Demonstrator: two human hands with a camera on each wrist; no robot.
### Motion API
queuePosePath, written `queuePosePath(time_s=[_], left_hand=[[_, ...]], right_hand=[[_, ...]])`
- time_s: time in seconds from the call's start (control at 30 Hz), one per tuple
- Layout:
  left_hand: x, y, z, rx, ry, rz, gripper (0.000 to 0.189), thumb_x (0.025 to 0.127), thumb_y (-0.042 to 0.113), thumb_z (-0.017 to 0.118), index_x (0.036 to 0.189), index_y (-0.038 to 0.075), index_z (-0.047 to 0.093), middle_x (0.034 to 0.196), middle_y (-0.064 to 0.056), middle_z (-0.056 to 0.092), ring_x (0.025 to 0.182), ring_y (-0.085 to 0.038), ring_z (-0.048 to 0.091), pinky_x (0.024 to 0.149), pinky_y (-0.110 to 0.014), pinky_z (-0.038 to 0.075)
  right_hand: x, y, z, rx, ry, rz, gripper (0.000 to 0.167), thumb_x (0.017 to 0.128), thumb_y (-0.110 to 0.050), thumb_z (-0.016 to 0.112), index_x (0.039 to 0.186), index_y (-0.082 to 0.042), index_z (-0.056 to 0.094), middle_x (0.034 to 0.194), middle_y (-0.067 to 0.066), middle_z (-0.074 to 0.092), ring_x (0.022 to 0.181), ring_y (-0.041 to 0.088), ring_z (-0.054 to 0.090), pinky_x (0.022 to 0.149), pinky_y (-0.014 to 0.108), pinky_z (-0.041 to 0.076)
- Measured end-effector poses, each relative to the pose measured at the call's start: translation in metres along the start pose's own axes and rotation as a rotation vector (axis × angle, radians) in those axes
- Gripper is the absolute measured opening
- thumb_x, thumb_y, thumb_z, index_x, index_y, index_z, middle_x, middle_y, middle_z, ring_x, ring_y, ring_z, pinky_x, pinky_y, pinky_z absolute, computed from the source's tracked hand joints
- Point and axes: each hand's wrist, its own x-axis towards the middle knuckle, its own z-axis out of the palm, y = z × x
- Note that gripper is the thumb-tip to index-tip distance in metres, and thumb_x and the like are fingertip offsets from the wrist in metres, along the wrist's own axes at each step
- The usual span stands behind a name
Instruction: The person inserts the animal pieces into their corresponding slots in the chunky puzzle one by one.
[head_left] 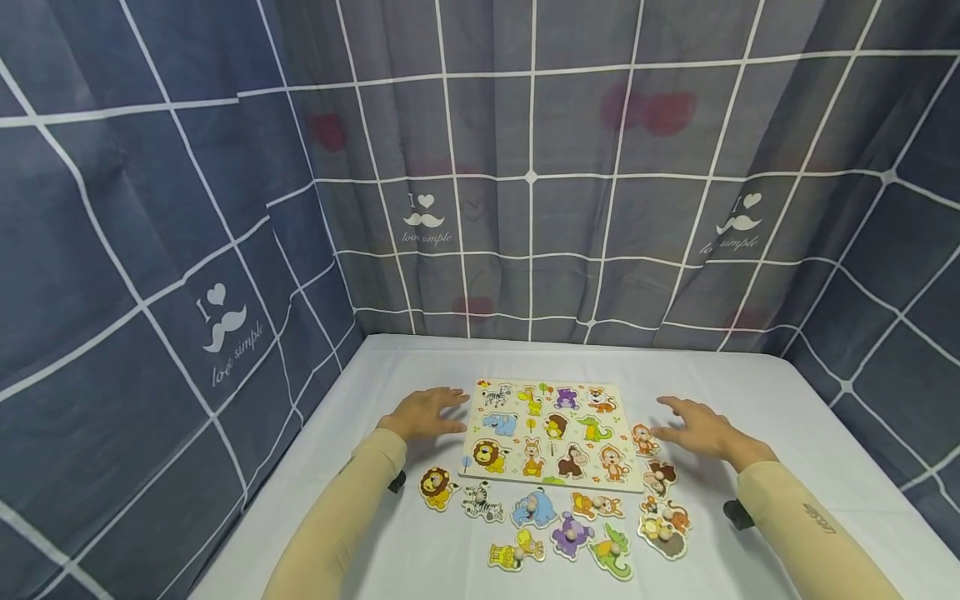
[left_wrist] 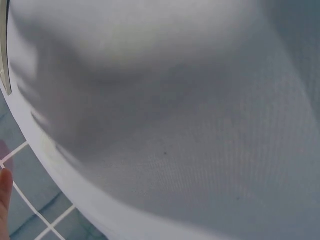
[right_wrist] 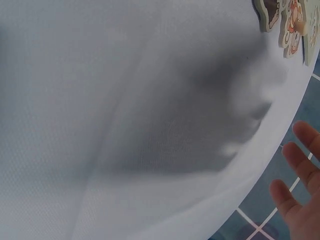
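Note:
A wooden puzzle board [head_left: 543, 481] printed with animals lies on the white table. My left hand [head_left: 426, 414] is just off its left edge, fingers spread and holding nothing. To the right of the board, my right hand [head_left: 697, 429] is also spread and holds nothing, its thumb close to the monkey piece [head_left: 643, 439]. Below that is a brown animal piece [head_left: 660, 478]. Knobbed pieces lie in front of the board: lion [head_left: 437, 488], zebra [head_left: 482, 502], elephant [head_left: 534, 507], kangaroo [head_left: 597, 505], giraffe [head_left: 516, 552], purple hippo [head_left: 572, 535] and crocodile [head_left: 612, 552]. Spread fingers [right_wrist: 300, 165] show in the right wrist view.
A small cluster of overlapping pieces [head_left: 664, 537] lies at the front right. The white-covered table [head_left: 420, 358] meets dark gridded curtains [head_left: 487, 208] behind and at both sides. Beige sleeves [head_left: 337, 508] cover both forearms.

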Motion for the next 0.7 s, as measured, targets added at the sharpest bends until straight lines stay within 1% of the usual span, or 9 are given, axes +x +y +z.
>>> queuePosePath(time_s=[0.17,0.3,0.4,0.47,0.53,0.6,0.7], left_hand=[[0.0011,-0.0001,0.0009,0.003,-0.005,0.001,0.068,0.088,0.054,0.07,0.146,0.025,0.052,0.154,0.0,0.05,0.144,-0.028,0.045,0.12,-0.05,0.035],[0.0015,0.0004,0.0017,0.0,-0.012,0.008,0.069,0.087,0.052,0.072,0.146,0.023,0.053,0.154,-0.001,0.049,0.144,-0.028,0.045,0.121,-0.05,0.034],[0.0015,0.0016,0.0023,-0.006,-0.019,0.002,0.068,0.086,0.051,0.073,0.145,0.023,0.053,0.154,0.0,0.049,0.144,-0.027,0.044,0.121,-0.049,0.034],[0.0014,0.0029,0.0024,-0.014,-0.026,-0.013,0.068,0.087,0.051,0.073,0.146,0.025,0.053,0.155,0.002,0.048,0.145,-0.026,0.043,0.122,-0.048,0.032],[0.0014,0.0039,0.0027,-0.024,-0.032,-0.025,0.068,0.086,0.051,0.073,0.146,0.026,0.053,0.156,0.003,0.047,0.146,-0.026,0.042,0.123,-0.048,0.031],[0.0009,0.0046,0.0031,-0.037,-0.031,-0.029,0.067,0.086,0.05,0.074,0.145,0.026,0.053,0.155,0.003,0.047,0.145,-0.026,0.042,0.122,-0.048,0.032],[-0.0003,0.0052,0.0039,-0.037,-0.031,-0.02,0.068,0.086,0.051,0.073,0.145,0.025,0.053,0.155,0.002,0.047,0.145,-0.026,0.043,0.122,-0.049,0.032]], right_hand=[[-0.0009,-0.0005,-0.0008,0.008,-0.008,-0.006,0.072,0.092,-0.046,0.066,0.144,-0.001,0.045,0.134,0.034,0.057,0.121,0.054,0.054,0.09,0.079,0.041],[0.0,0.0012,0.0004,0.018,-0.019,-0.009,0.071,0.091,-0.041,0.068,0.144,0.0,0.045,0.132,0.035,0.057,0.12,0.054,0.055,0.091,0.075,0.044],[0.0013,0.0027,0.0017,0.031,-0.026,-0.016,0.069,0.091,-0.039,0.069,0.142,0.002,0.046,0.13,0.036,0.058,0.119,0.054,0.056,0.092,0.071,0.046],[0.002,0.0033,0.0023,0.036,-0.023,-0.022,0.067,0.091,-0.038,0.069,0.139,0.004,0.048,0.125,0.034,0.061,0.114,0.051,0.059,0.092,0.068,0.048],[0.0026,0.0038,0.0025,0.037,-0.022,-0.035,0.064,0.09,-0.037,0.069,0.135,0.006,0.051,0.118,0.032,0.063,0.107,0.047,0.062,0.09,0.063,0.051],[0.0028,0.0039,0.0025,0.037,-0.02,-0.04,0.06,0.09,-0.035,0.07,0.13,0.007,0.054,0.112,0.028,0.064,0.099,0.04,0.064,0.086,0.058,0.053],[0.0023,0.0035,0.0018,0.036,-0.02,-0.047,0.056,0.089,-0.034,0.071,0.125,0.007,0.057,0.105,0.022,0.064,0.09,0.03,0.062,0.078,0.051,0.054]])
